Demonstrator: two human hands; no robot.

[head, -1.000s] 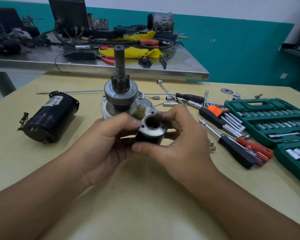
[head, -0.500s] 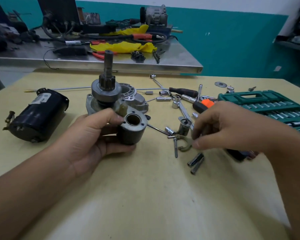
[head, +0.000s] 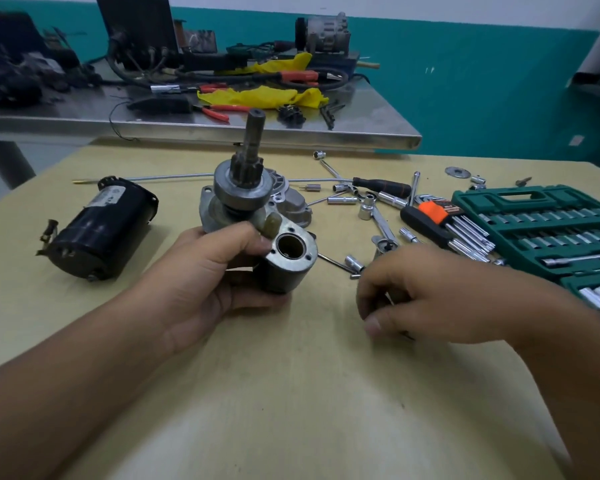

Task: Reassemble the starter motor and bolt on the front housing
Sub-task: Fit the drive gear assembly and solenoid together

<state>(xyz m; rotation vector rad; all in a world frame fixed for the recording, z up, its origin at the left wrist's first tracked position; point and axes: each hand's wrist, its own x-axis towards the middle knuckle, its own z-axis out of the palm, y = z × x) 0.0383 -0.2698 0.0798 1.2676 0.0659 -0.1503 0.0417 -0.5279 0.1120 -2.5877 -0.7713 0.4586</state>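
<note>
1. Your left hand (head: 201,289) has its grip closed around the grey metal starter assembly (head: 257,233), which it holds just above the pale yellow worktop (head: 291,393) near the middle of the view.
2. The assembly stands upright: its splined steel shaft with the dark pinion gear (head: 252,150) points up, and the round grey solenoid bore (head: 290,247) faces you, beside your thumb.
3. A small tan plastic lever tip (head: 271,226) shows between the pinion's collar and the solenoid bore.
4. Your right hand (head: 440,299) is low over the worktop, to the right of the assembly and apart from it. Its fingers are curled downward; it is motion-blurred, so I cannot tell whether its grip holds anything.
5. The cast aluminium front housing (head: 291,202) lies on the worktop just behind the assembly, partly hidden by it.
6. The black cylindrical motor body (head: 101,230) lies on its side to the left, apart from your left hand.
7. Loose chrome sockets and extension bars (head: 371,206) are scattered between the housing and the open green socket-set case (head: 534,220) at the right edge.
8. A black-handled screwdriver (head: 383,186) lies behind the sockets.
</note>
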